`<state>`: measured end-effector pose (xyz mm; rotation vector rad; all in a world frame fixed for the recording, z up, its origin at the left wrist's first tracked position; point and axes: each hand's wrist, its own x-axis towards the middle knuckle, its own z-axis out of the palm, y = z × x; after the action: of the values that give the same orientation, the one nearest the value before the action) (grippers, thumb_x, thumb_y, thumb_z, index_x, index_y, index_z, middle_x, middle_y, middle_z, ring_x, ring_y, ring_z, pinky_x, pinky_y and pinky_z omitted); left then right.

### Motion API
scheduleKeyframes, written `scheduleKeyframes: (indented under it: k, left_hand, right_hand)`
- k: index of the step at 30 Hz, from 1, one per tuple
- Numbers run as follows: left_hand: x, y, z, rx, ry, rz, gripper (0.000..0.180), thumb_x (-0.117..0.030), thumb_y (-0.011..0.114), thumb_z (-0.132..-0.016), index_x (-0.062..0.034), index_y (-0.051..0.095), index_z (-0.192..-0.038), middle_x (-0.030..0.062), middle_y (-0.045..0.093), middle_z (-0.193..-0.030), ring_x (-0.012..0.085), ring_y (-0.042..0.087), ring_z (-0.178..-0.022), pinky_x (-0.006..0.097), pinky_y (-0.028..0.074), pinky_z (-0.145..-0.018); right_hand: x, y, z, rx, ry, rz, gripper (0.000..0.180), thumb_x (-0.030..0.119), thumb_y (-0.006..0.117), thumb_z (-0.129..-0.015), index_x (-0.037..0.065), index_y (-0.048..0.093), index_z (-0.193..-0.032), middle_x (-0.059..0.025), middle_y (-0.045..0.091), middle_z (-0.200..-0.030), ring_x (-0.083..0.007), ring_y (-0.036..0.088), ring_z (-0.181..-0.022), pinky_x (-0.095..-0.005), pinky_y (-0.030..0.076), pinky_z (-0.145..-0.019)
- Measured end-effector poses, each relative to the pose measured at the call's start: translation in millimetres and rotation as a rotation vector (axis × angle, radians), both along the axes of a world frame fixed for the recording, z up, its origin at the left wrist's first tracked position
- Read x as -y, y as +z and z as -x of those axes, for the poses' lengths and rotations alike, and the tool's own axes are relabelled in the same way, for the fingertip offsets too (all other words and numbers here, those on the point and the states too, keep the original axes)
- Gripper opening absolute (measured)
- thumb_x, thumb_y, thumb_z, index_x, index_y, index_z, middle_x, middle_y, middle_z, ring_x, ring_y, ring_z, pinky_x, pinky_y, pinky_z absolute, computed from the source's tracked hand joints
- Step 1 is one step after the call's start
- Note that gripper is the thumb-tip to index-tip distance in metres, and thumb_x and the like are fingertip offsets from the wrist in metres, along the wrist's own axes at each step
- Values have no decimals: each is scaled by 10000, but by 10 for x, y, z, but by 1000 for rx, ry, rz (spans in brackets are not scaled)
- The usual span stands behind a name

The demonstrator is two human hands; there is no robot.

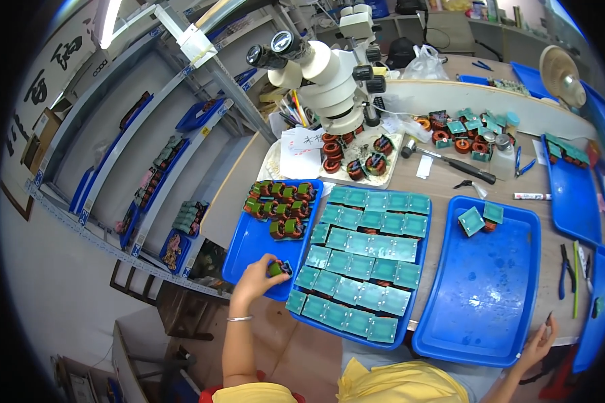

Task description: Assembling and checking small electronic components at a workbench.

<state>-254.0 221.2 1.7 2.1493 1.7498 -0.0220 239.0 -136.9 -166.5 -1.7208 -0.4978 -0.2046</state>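
My left hand (252,282) pinches a toroidal coil (279,269) with a green top over the front part of the left blue tray (238,252). Several like coils (282,209) stand in rows at that tray's back. Beside it, the middle blue tray (420,269) is filled with rows of coils capped by teal boards (363,262). My right hand (536,344) is at the front right corner of the right blue tray (484,282), its fingers closed around a thin dark tip I cannot make out. Two teal-board coils (472,221) sit at the back of that tray.
A microscope (336,87) stands behind the trays, with loose coils (376,163) on its base. A hammer (457,164), blue-handled pliers (563,272) and a marker (532,196) lie on the bench. Shelving (141,154) rises at left; a small fan (559,75) is at far right.
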Motion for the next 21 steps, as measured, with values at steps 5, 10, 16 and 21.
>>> scheduleKeyframes:
  k: [5,10,16,21]
  left_hand:
    - [-36,-169,86,228,20,-333,408,-176,720,-657,-6,571,-997,193,606,-835,336,596,-769,374,470,-671]
    - [-633,-352,380,77,97,-439,441,-103,691,-651,-19,553,-1061,214,589,-937,349,562,-897,383,446,-781]
    - [-980,-441,330,176,88,-494,524,-26,679,-644,-62,502,-1136,178,609,-894,300,595,-835,365,459,-743]
    - [-907,-490,255,141,35,-688,722,2,644,-681,-68,287,-1305,221,447,-1161,348,451,-1052,388,387,-876]
  right_hand:
    - [-23,172,58,-269,-25,53,257,25,439,-879,-18,475,-1130,-82,457,-1142,-145,455,-1001,-241,386,-795]
    - [64,106,56,-136,-28,3,258,16,443,-870,-16,487,-1122,-79,460,-1154,-143,470,-970,-247,386,-811]
    - [-38,348,140,-264,81,47,272,-6,458,-837,5,484,-1108,-78,478,-1054,-159,500,-933,-248,404,-786]
    - [-544,1269,221,55,323,249,540,23,622,-672,39,444,-1182,-56,475,-995,-138,467,-868,-237,386,-711]
